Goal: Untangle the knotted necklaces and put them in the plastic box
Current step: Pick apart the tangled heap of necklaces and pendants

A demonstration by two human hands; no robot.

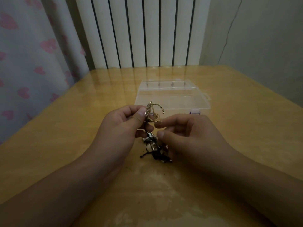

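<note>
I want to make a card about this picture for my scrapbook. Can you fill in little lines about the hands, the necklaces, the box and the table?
left hand: pinches the gold chain at the top of the tangle
right hand: fingers curled, picking at the same tangle
necklaces: knotted gold chain, black cord hanging below
plastic box: clear, behind the hands, no necklace seen inside
table: yellow wood, shiny

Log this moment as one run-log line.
stage: untangling | left hand: pinches gold necklace | right hand: picking at knot | plastic box: holds no necklaces
</note>
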